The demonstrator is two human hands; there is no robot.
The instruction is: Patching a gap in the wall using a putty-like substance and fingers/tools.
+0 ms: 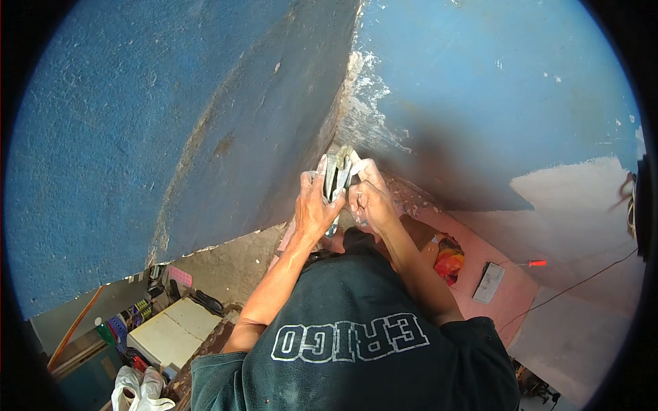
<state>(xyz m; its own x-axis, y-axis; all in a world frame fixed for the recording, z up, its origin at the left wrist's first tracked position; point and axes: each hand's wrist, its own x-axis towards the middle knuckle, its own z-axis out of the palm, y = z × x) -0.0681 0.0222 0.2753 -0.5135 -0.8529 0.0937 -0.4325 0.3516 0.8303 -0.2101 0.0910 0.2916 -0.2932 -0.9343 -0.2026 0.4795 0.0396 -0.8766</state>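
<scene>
Both my hands are together in front of me, close to the corner of two blue walls. My left hand (pixel 314 209) is closed around a pale, putty-smeared scraper (pixel 332 179), whose flat strip points up toward the corner. A bluish end, likely its handle, shows below my fingers. A lump of greyish-tan putty (pixel 343 153) sits at the top between the hands. My right hand (pixel 371 198) is closed too, with curled fingers next to a small dark edge. What it grips is mostly hidden. Whitish dust coats the fingers of both hands.
The left wall (pixel 226 144) ends in a rough lower edge; the right wall (pixel 493 103) has flaked and whitish patches. On a pink ledge (pixel 510 301) lie a white rectangular object (pixel 489 283) and a red-handled tool (pixel 537 263). Lower left are a cream board (pixel 175 332) and white plastic bags (pixel 139 390).
</scene>
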